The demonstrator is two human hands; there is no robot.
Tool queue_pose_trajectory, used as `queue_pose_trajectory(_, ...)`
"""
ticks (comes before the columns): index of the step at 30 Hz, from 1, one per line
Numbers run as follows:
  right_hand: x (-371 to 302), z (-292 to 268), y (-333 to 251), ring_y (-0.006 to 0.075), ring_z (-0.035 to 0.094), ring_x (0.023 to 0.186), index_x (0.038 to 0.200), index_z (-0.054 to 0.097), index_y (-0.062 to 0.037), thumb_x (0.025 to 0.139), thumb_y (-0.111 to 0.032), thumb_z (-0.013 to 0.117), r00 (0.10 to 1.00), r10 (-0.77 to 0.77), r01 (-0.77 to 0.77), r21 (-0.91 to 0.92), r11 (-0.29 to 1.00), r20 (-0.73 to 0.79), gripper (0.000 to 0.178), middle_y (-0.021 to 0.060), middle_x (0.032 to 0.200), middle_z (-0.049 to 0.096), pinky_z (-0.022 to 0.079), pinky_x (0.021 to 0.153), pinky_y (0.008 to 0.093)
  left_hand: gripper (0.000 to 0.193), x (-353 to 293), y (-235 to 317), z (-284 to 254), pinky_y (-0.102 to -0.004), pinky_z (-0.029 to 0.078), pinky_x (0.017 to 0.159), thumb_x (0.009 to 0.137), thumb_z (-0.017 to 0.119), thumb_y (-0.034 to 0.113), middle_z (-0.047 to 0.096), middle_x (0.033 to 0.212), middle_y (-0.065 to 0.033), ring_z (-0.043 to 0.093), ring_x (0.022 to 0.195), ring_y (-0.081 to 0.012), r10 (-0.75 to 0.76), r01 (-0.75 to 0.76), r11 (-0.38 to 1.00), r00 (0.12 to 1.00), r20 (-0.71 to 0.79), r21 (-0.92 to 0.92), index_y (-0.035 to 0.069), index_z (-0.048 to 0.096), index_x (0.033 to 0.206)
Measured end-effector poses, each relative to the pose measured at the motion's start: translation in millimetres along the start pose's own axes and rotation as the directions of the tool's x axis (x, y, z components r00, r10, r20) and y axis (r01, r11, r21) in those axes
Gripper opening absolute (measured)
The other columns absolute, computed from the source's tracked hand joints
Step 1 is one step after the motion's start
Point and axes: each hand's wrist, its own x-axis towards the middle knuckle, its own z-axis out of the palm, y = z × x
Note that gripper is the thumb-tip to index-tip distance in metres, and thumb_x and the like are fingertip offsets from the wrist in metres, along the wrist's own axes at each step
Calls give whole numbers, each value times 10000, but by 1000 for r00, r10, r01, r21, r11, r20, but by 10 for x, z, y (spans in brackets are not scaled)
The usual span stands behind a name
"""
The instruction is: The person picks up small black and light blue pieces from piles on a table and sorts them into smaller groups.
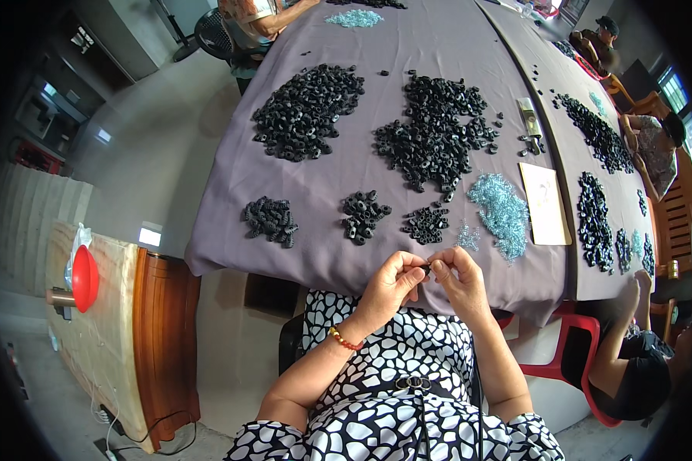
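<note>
My left hand (390, 286) and my right hand (461, 283) meet at the near edge of the cloth-covered table (323, 180). Both are closed in a pinch on a small black part (427, 269), mostly hidden by the fingertips. Just beyond them lies a small heap of black ring-like parts (425, 225). To its left are a heap of black hollow parts (364, 216) and a heap of black ribbed pieces (270, 220). A pile of clear bluish small pieces (500, 215) spreads beyond my right hand, with a few loose ones (467, 237) nearer.
Two large piles of black parts (309, 111) (438, 131) cover the table farther off. A pale card (546, 203) and a tube (528, 117) lie on the right. Other people (634, 369) sit along the right side. A wooden cabinet (161, 346) stands at left.
</note>
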Motion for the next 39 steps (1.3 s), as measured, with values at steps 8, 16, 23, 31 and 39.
queue_pose_trajectory(8, -20, 21, -125, 196, 571, 735, 918, 649, -44, 891, -54, 690, 970, -244, 228, -414, 881, 14, 50, 52, 808, 610, 415, 819, 350, 212, -17, -3, 14, -165, 416, 572, 1077, 548, 225, 691, 969, -26, 522, 660, -18, -15, 15, 999, 1000, 6, 34, 38, 567, 1175)
queue_pose_trajectory(16, -30, 36, -156, 180, 583, 701, 918, 640, -46, 891, -54, 685, 969, -248, 224, -433, 873, 2, 53, 33, 789, 618, 409, 826, 339, 208, -23, -46, 27, -162, 423, 580, 1080, 543, 220, 678, 973, -21, 519, 663, -18, 9, -9, 1000, 1000, 15, 0, 38, 568, 1178)
queue_pose_trajectory(23, -67, 46, -177, 188, 597, 701, 911, 639, -39, 904, -73, 689, 991, -132, 115, -380, 918, -18, 60, 43, 798, 655, 429, 805, 337, 199, -40, -21, 70, -167, 433, 609, 1082, 539, 222, 655, 972, -10, 526, 697, -27, 84, -77, 985, 996, -39, 153, 35, 562, 1146)
queue_pose_trajectory(31, -114, 57, -164, 190, 607, 723, 925, 638, -26, 917, -83, 685, 994, -113, 106, -418, 902, 8, 74, 77, 807, 683, 440, 810, 341, 214, -37, -7, 75, -169, 434, 619, 1070, 566, 243, 631, 935, 10, 529, 709, -27, 55, -52, 996, 998, -38, 67, 42, 563, 1144)
queue_pose_trajectory(39, -125, 50, -69, 170, 634, 722, 954, 634, 2, 949, -86, 677, 1000, -9, 6, -111, 994, -24, 97, 91, 815, 697, 484, 626, 322, 211, -35, 24, 104, -166, 423, 583, 1063, 580, 243, 598, 892, 26, 533, 708, -25, 50, -47, 997, 998, -45, 58, 50, 565, 1147)
